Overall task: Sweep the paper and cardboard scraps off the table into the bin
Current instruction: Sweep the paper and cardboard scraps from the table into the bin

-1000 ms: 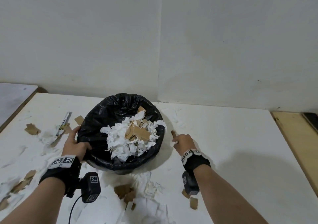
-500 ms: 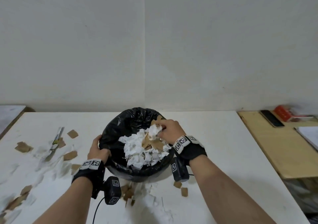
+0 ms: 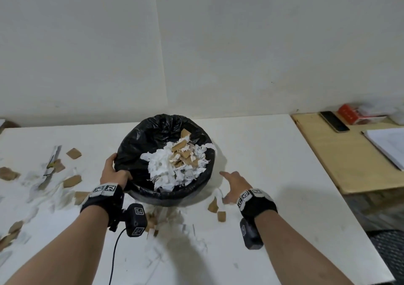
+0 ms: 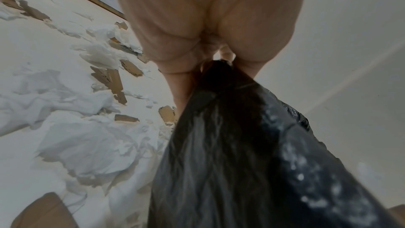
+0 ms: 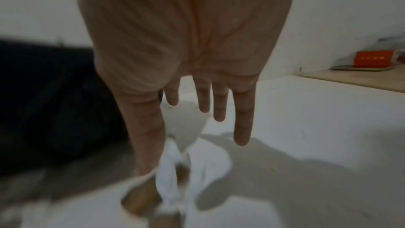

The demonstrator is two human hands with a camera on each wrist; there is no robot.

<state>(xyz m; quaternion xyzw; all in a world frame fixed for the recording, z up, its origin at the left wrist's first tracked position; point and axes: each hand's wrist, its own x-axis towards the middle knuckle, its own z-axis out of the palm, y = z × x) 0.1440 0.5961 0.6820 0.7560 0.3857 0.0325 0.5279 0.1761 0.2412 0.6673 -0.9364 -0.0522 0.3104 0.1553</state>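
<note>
Now our left hand (image 3: pixel 113 172) grips the rim of the bin (image 3: pixel 153 195), while our right hand (image 3: pixel 232 183), out of the bin and empty, spreads its fingers above scraps (image 3: pixel 217 206) just beneath it, ready to gather more.

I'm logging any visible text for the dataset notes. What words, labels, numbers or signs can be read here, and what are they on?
No text can be read as words.
Red box on the wooden side table: a row of pale characters, too blurred to read.
Wristbands on the left hand and right hand: black-and-white square marker patterns, not letters.
Papers by the phone: print too faint to read.
</note>
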